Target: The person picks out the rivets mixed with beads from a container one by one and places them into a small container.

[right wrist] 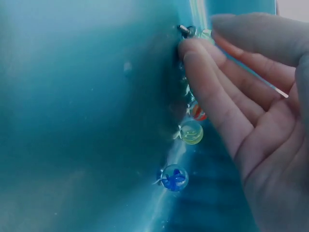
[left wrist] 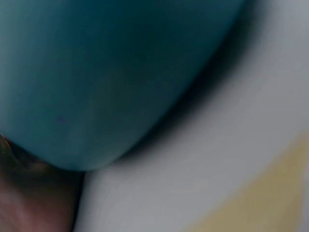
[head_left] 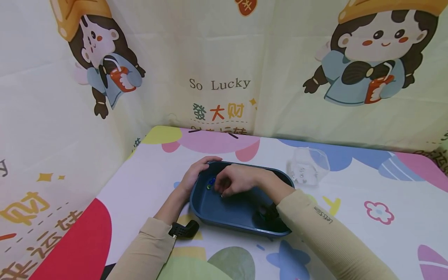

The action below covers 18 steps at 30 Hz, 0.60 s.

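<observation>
A dark blue tub (head_left: 238,219) stands on the table with small glass marbles along its left end. My left hand (head_left: 193,175) holds the tub's far-left corner, with fingers at the rim; in the left wrist view the tub's wall (left wrist: 96,87) fills most of the picture. Inside the tub, my right hand (head_left: 241,179) has its fingers bent. In the right wrist view, the thumb and fingertips pinch a pale green marble (right wrist: 206,34), partly hidden. Lined up beside that hand are a blue marble (right wrist: 174,178), a yellow-green marble (right wrist: 191,133) and an orange-red marble (right wrist: 198,112).
Behind the tub's right end stands a clear plastic container (head_left: 309,167) with several small clear things in its bottom. A patterned cloth (head_left: 378,241) covers the table, and a printed curtain (head_left: 280,97) hangs behind. A black band (head_left: 183,229) circles the left wrist.
</observation>
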Available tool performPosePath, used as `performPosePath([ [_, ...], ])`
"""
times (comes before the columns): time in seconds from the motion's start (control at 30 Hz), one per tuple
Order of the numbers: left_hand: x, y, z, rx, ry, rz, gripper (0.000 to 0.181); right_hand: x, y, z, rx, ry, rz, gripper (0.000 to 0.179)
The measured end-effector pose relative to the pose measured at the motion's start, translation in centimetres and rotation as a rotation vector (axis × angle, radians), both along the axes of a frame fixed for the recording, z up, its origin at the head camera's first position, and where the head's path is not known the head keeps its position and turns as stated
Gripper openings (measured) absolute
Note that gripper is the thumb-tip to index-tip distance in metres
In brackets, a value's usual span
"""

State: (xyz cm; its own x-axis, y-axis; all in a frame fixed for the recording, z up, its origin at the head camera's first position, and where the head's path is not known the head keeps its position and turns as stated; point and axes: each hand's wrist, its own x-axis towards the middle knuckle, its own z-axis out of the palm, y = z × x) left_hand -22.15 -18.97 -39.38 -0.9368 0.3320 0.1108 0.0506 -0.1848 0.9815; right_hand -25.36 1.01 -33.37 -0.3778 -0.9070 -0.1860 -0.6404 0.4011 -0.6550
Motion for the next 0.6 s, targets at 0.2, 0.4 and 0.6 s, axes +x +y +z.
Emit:
performPosePath([
  [0.2,-0.03,0.09,-0.02,0.014,-0.008,-0.003,0.051,-0.02,-0.10,-0.32,0.037,0.075,-0.008,0.011],
  [0.4,-0.05,0.06,-0.07,0.009,-0.002,-0.008,0.050,0.22,-0.43,-0.49,0.077,0.132,0.019,0.009],
  [0.6,-0.02,0.03,-0.05,0.002,-0.004,-0.006,0.051,0.44,-0.66,-0.39,0.099,0.152,0.049,0.008],
])
